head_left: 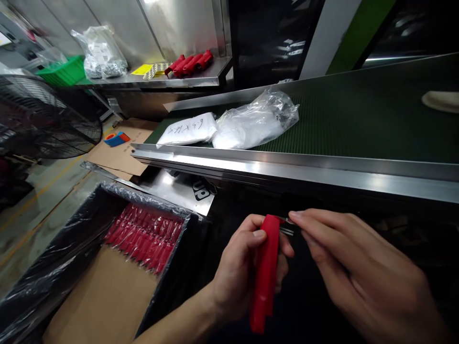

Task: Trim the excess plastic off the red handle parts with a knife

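My left hand (238, 263) is wrapped round a long red plastic housing (265, 272), its thumb pressed near the top. The housing stands almost upright, with its lower end below the hand. A few thin metal prongs (287, 231) stick out from its upper right side. At that same top corner, my right hand (362, 263) has its thumb and fingertips pinched on a small, thin metal piece (286, 220). Most of that piece is hidden by the fingers, so its kind cannot be made out.
A black-lined box (107, 267) with bagged red parts (147, 236) is at lower left. Beyond the metal rail (304, 167), white plastic bags (251, 124) lie on a green conveyor belt (351, 114). Red housings (190, 64) rest on a shelf; a fan (46, 114) stands left.
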`<control>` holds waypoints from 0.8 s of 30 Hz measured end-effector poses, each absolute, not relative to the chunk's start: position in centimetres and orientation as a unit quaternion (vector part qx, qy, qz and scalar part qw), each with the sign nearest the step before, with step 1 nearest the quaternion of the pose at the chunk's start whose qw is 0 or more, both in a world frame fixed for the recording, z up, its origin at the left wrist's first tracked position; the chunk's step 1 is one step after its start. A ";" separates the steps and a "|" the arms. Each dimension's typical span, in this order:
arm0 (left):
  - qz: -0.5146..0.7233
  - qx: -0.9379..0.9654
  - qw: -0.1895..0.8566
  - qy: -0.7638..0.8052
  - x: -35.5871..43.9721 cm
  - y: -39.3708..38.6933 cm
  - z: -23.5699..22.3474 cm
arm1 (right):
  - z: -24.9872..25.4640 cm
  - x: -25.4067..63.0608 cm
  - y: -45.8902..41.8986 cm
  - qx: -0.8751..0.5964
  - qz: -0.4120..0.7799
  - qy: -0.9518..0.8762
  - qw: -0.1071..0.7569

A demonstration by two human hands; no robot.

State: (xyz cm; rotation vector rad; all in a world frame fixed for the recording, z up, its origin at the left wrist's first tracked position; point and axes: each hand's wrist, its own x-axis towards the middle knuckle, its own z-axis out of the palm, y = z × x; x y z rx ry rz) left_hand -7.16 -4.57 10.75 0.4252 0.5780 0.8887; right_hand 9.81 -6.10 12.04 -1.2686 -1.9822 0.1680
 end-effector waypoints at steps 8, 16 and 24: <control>0.418 0.200 0.846 0.263 -7.1 -4.9 10.8 | 11.9 9.9 -6.4 -0.499 0.059 -0.781 0.371; 0.417 0.192 0.851 0.256 -7.2 -4.8 10.6 | 12.0 9.8 -6.2 -0.498 0.034 -0.785 0.367; 0.411 0.180 0.855 0.259 -7.3 -4.8 10.4 | 12.3 9.7 -6.7 -0.489 0.025 -0.795 0.357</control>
